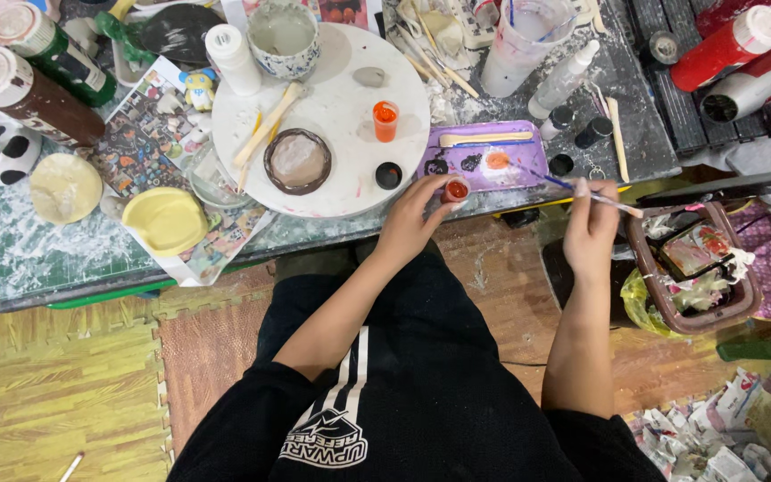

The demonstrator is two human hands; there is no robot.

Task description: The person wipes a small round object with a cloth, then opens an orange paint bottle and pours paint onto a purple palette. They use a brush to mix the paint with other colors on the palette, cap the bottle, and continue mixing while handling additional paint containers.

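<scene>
My left hand (pixel 414 217) holds a small open jar of red-orange paint (pixel 456 189) at the table's near edge. My right hand (pixel 592 223) grips a thin paintbrush (pixel 573 187) whose tip reaches onto a purple palette tray (pixel 533 143). The tray carries dabs of black and orange paint and a flat wooden tool. Left of it stands a round white turntable (pixel 341 107) with a small brown clay bowl (pixel 297 161), an orange paint pot (pixel 385 120), a black lid (pixel 388 175) and wooden sticks on it.
Paint bottles (pixel 33 94), a yellow dish (pixel 165 220), a speckled cup (pixel 284 37) and a clear measuring jug (pixel 519 40) crowd the table. A red hair dryer (pixel 756 80) lies at the right. A brown bin of scraps (pixel 644 268) stands beside my right knee.
</scene>
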